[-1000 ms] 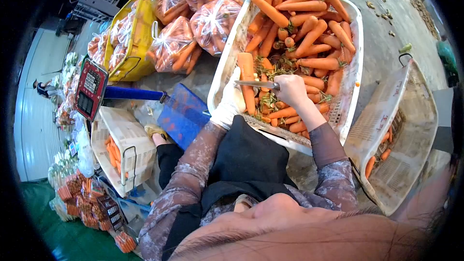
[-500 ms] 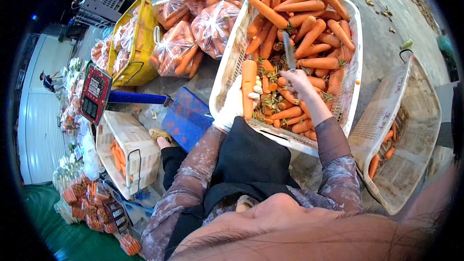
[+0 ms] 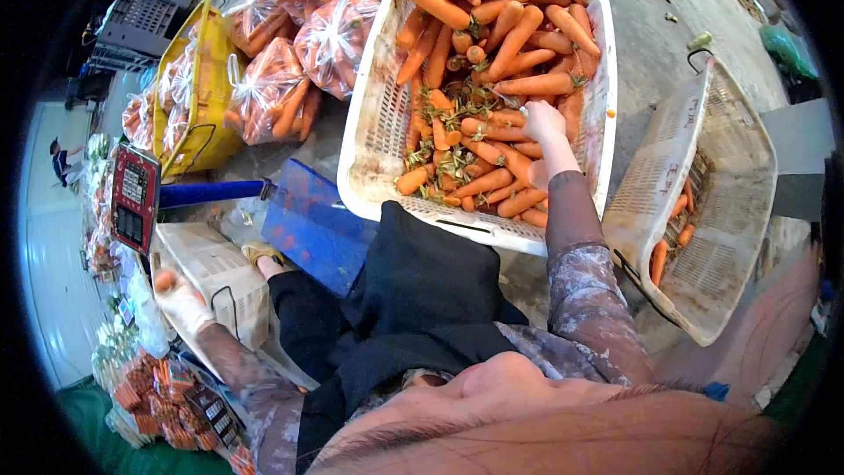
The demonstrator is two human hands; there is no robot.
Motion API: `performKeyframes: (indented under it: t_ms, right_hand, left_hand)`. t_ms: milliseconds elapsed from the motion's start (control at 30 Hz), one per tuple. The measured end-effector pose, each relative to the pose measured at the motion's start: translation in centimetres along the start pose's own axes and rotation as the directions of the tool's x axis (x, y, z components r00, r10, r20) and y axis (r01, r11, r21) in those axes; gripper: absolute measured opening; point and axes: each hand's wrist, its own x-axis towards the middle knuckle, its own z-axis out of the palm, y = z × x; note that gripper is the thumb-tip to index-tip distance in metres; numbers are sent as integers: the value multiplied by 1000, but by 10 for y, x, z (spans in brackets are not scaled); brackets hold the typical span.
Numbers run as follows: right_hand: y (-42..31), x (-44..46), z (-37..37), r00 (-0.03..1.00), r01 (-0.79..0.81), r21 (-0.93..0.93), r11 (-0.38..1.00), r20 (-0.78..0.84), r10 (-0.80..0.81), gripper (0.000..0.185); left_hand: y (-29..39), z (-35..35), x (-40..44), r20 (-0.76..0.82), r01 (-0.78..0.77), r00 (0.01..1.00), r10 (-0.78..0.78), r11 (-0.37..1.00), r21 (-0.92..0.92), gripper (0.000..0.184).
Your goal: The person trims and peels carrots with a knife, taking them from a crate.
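Note:
A big white crate (image 3: 353,158) full of carrots with leafy stubs stands in front of me. Over its carrots, my right hand (image 3: 547,127) is closed round the handle of a knife (image 3: 505,98), whose blade points up and left. My left hand (image 3: 182,301), in a white glove, is stretched out to the left, above a smaller white crate (image 3: 211,266). Its fingers are wrapped round a carrot (image 3: 164,279), of which only an orange end shows.
Bagged carrots (image 3: 269,92) lie beside a yellow crate (image 3: 200,134). A red scale display (image 3: 134,197) stands on a blue post near a blue platform (image 3: 318,227). Another white crate (image 3: 703,211) is on the right. A person (image 3: 61,161) is far left.
My left hand has swung from the big crate to the far left with the carrot. My right hand with the knife stays over the carrots. The view has shifted.

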Motion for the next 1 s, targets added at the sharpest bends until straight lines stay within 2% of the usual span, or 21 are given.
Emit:
performKeyframes:
  t_ms: [33,100,133,167,200,267,333,400,467,500,533,600,633,667,733,767,800,867,900,933,1000]
  right_hand:
    - [-4,-4,2,999,-7,-34,999,-45,6,25]
    - [-11,-6,-1,996,19,-68,997,-84,-25,21]
    - [-15,-6,-1,996,21,-63,998,-86,-26,21]
    - [-20,-8,0,998,54,-103,993,-40,-58,22]
    - [-23,-9,2,996,91,-146,985,8,-90,23]
    - [-27,-13,22,998,38,-234,972,-31,-47,21]
    - [-29,-14,37,987,-13,-262,965,-158,-30,19]
    - [-30,-14,32,977,-5,-283,959,-205,-56,14]
    - [-25,-12,21,989,53,-286,957,-120,-90,18]
    - [-32,-14,-3,997,47,-220,974,-53,-60,21]
    - [-33,-18,-21,996,53,-231,972,-54,-67,21]
    - [-34,-26,-49,981,72,14,997,181,-73,34]
    - [-34,-28,-65,959,-8,209,978,277,-51,44]
    - [-28,-29,-67,960,-13,205,979,278,-45,44]
    - [-21,-33,-78,949,48,600,799,222,-224,37]
    - [-23,-35,-83,939,23,700,714,230,-256,32]
    - [-29,-40,-87,940,23,697,716,230,-254,32]
    - [-47,-50,-92,917,82,830,552,153,-368,26]
    - [-56,-57,-93,908,7,902,433,175,-381,25]
    - [-55,-55,-88,906,-3,905,426,183,-381,25]
    - [-56,-42,-86,980,166,876,453,-97,-171,21]
  left_hand:
    - [5,-19,0,-152,186,973,-174,980,66,30]
    - [-48,-30,23,-93,281,957,-276,959,48,31]
    - [-73,-21,25,67,305,952,-298,910,-281,30]
    - [-97,-12,26,229,388,921,-314,703,-597,29]
    - [-113,-3,26,381,491,867,-320,430,-758,29]
    - [12,43,-30,531,632,757,-380,219,-744,28]
    - [94,93,-60,780,789,605,-160,-11,-614,28]
    - [163,131,-90,859,861,508,-60,-1,-509,28]
    - [214,162,-114,904,904,420,82,52,-424,27]
    - [236,178,-125,918,914,381,108,105,-392,26]
    - [256,195,-136,931,920,342,131,157,-360,25]
    - [284,233,-155,946,917,214,243,284,-280,31]
    - [290,256,-166,953,932,170,249,274,-237,33]
    - [292,277,-180,957,944,123,262,267,-195,34]
    - [303,304,-210,988,991,36,148,121,-54,38]
    - [308,314,-221,985,992,-30,170,130,7,47]
    - [323,309,-229,986,983,-81,149,178,54,54]
    - [337,304,-245,923,979,-109,370,199,36,63]
    - [332,313,-255,881,987,-110,459,158,40,71]
    - [324,320,-259,886,986,-117,449,163,48,71]
    - [312,333,-259,962,993,6,272,110,-37,84]
